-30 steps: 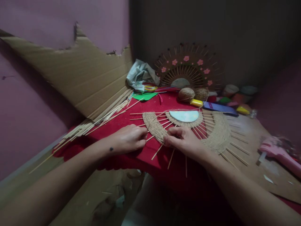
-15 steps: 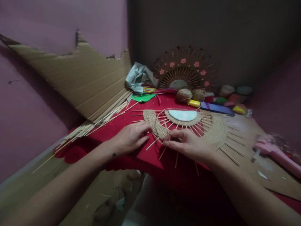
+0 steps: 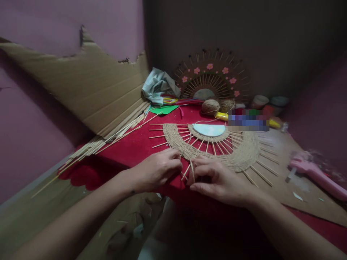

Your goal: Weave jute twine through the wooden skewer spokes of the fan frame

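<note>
Left hand (image 3: 166, 166) and right hand (image 3: 214, 177) now sit nearer the front of the table than half a second earlier. Right thumb and fingertips pinch a twine strand (image 3: 192, 170) at the outer edge of the half-round woven frame (image 3: 245, 153). Left fingers are curled together beside it; whether they grip anything cannot be determined. The frame lies on red cloth (image 3: 130, 148), its right end over brown board (image 3: 288, 196).

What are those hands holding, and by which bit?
The right hand seems to pinch the string by a loose stretch. The left hand is at the woven band; its grip is hidden.
</note>
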Tool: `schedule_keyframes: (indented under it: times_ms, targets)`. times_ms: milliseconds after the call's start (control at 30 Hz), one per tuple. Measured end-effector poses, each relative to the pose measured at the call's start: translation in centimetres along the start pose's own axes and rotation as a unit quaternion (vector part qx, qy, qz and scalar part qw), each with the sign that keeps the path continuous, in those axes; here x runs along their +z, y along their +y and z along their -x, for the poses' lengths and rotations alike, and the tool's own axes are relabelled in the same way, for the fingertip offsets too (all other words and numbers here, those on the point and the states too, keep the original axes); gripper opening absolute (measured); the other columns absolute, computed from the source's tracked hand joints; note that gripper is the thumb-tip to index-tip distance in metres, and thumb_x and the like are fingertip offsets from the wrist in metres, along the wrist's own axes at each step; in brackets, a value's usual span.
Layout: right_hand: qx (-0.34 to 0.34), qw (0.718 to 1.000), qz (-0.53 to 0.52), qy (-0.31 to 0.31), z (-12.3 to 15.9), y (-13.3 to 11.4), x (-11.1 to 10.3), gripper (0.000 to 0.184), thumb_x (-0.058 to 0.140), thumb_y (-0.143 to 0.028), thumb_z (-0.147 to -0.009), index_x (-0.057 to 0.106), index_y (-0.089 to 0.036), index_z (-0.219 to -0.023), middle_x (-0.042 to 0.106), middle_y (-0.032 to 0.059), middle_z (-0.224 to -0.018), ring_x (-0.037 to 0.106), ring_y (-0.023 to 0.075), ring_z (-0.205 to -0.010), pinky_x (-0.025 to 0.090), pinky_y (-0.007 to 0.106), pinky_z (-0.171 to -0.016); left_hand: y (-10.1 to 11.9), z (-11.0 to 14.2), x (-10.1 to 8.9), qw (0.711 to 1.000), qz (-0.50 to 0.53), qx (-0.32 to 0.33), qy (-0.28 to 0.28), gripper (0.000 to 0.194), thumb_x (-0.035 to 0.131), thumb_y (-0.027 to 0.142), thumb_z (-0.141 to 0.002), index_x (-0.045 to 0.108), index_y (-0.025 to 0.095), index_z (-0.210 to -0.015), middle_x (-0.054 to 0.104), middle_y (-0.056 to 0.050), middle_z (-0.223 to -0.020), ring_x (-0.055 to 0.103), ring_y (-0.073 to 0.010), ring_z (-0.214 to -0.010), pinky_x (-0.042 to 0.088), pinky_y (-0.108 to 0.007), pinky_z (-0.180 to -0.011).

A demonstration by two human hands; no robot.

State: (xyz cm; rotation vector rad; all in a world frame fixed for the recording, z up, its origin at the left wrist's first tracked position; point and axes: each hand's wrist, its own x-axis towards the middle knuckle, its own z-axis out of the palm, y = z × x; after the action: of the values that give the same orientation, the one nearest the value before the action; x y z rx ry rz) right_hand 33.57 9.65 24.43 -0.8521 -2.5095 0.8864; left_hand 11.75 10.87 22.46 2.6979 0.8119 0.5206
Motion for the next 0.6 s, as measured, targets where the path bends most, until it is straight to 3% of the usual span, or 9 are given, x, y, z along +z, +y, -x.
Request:
schedule_keyframes:
  times_ms: [167,300,400,600]
  targets:
    - [-0.041,0.998,0.0,-0.037,0.0,0.2,0.7,0.007,0.063,-0.012,-0.079,0.067,-0.018,-0.077,0.065,0.0,-0.081,0.053,0.0145,-0.09,0.037,0.033,-0.091,0.5,0.1,-1.1,0.999,0.021,0.015,-0.03,0.021,0.043,0.018,-0.09,0.064,0.015,-0.087,0.056,-0.009,-0.094,0.052,-0.0161,-0.086,0.045,-0.026,-0.074]
    - [-0.047,0.998,0.03,-0.038,0.0,0.2,0.7,0.008,0.063,-0.013,-0.079,0.068,-0.018,-0.076,0.064,0.0009,-0.082,0.053,0.0157,-0.089,0.039,0.035,-0.088,0.8,0.1,-1.5,0.998,0.028,0.02,-0.05,0.02,0.045,0.018,-0.09,0.065,0.018,-0.09,0.057,-0.008,-0.095,0.052,-0.0158,-0.088,0.044,-0.026,-0.076]
    - [-0.042,0.997,0.045,-0.043,0.1,0.2,0.4,0.009,0.061,-0.015,-0.08,0.068,-0.018,-0.076,0.063,0.0025,-0.085,0.053,0.016,-0.087,0.04,0.037,-0.087,1.0,0.0,-1.3,0.998,0.013,-0.005,-0.056,0.019,0.047,0.023,-0.09,0.065,0.019,-0.089,0.057,-0.007,-0.093,0.051,-0.0166,-0.088,0.044,-0.028,-0.077]
    - [-0.074,0.996,0.004,-0.042,0.2,0.3,0.6,0.01,0.061,-0.012,-0.08,0.069,-0.018,-0.08,0.067,0.0014,-0.088,0.057,0.0137,-0.088,0.034,0.038,-0.1,1.5,-1.1,-0.2,0.994,-0.036,-0.092,-0.047,0.02,0.048,0.026,-0.089,0.062,0.016,-0.08,0.057,-0.005,-0.085,0.051,-0.0164,-0.081,0.042,-0.028,-0.071]
